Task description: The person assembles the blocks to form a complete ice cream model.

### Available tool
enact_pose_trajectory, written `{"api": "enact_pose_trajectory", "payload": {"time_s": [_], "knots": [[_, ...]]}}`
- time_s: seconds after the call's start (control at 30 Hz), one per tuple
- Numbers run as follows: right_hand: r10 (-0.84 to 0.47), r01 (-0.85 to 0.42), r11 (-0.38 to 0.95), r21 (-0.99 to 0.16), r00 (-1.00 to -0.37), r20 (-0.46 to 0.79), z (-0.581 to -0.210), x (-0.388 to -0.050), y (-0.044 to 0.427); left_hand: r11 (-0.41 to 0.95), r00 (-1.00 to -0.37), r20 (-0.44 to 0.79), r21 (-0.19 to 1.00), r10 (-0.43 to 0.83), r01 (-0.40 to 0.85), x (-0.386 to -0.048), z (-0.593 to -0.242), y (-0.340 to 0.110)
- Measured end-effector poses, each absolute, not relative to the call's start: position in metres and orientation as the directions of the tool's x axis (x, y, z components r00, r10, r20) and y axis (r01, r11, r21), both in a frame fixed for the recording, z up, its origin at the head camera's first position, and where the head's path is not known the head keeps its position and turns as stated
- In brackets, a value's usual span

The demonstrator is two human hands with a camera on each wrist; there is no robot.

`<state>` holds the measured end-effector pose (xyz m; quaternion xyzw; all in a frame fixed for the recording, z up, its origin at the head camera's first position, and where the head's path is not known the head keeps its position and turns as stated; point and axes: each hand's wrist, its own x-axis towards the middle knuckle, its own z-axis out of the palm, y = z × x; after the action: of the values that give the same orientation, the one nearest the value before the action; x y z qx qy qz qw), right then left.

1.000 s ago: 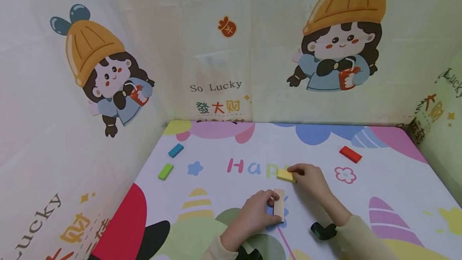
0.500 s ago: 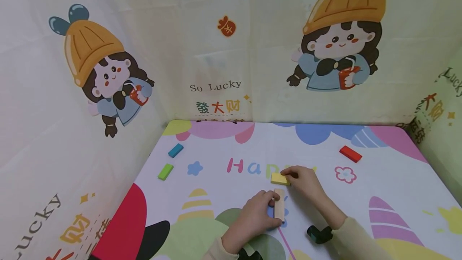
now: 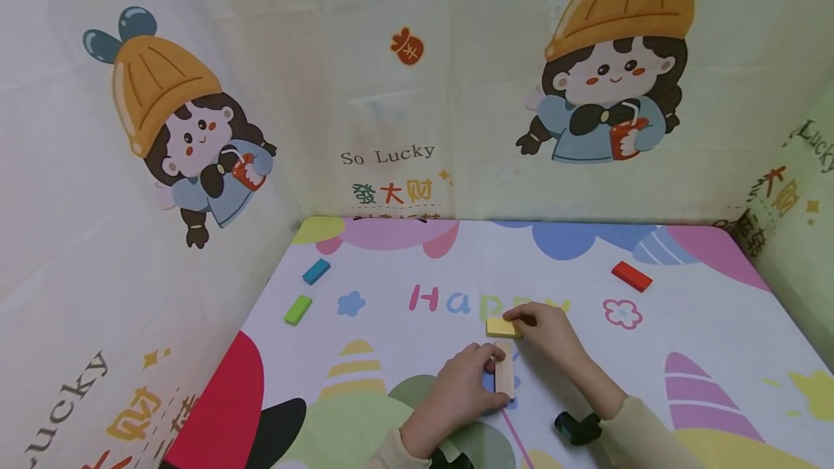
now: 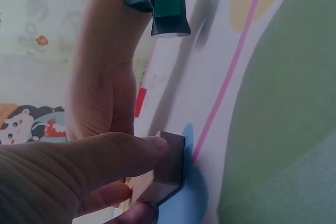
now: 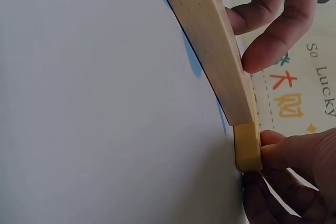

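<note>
left hand [image 3: 456, 386]: holding the plain block [image 3: 504, 375], with the thumb sitting by the near end and the fingers reaching toward the far end
right hand [image 3: 547, 328]: pinching the right end of the yellow block [image 3: 498, 328], grip looking pretty narrow
yellow block: lying crosswise just ahead of the left hand, poking out to the left of the right hand's fingertips
plain block: pointing away from the person, sitting just right of the left hand
block ends: yellow is sitting right at plain's far end, but I honestly can't tell if they're touching
step right now: I'm reading this as lining yellow up with plain's end, left hand bracing, right hand placing
next move: probably calling for a tiny nudge from the right hand and then a soft release, since a hard shove could be skewing plain
tight spot: both hands are working close together, so there's not much room between their fingertips
room on the right: loads of surface [image 3: 391, 281], with the red block [image 3: 631, 276] lying ahead and right of the right hand, well apart
room on the left: plenty too, with the green block [image 3: 298, 310] and blue block [image 3: 316, 271] lying well off the left hand
far edge: running well beyond both hands, cloth [image 3: 485, 187] rising behind it
</note>
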<state>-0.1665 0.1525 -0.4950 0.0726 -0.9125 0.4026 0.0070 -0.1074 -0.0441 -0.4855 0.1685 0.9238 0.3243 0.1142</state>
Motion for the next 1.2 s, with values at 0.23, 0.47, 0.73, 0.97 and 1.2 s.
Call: {"api": "enact_pose_trajectory", "payload": {"time_s": [0.23, 0.47, 0.73, 0.97, 1.2], "knots": [[-0.142, -0.154, 0.681, -0.716, -0.987, 0.076, -0.4964, -0.1626, 0.1506, 0.757, -0.919, -0.083, 0.598, 0.385, 0.263, -0.1079, -0.4851, -0.0444], [-0.153, -0.183, 0.683, -0.707, -0.982, 0.107, -0.4981, -0.1625, 0.1514, 0.798, -0.913, 0.008, 0.483, 0.409, 0.361, -0.1102, -0.4888, -0.0443], [-0.168, -0.211, 0.674, -0.708, -0.977, 0.131, -0.4988, -0.1606, 0.1530, 0.806, -0.850, 0.081, 0.283, 0.521, 0.521, -0.1134, -0.4885, -0.0444], [-0.164, -0.194, 0.666, -0.721, -0.980, 0.112, -0.5006, -0.1588, 0.1536, 0.799, -0.825, 0.028, 0.232, 0.564, 0.554, -0.1152, -0.4854, -0.0446], [-0.161, -0.171, 0.682, -0.711, -0.983, 0.083, -0.5009, -0.1581, 0.1564, 0.801, -0.816, -0.004, 0.196, 0.578, 0.566, -0.1152, -0.4840, -0.0448]]}}
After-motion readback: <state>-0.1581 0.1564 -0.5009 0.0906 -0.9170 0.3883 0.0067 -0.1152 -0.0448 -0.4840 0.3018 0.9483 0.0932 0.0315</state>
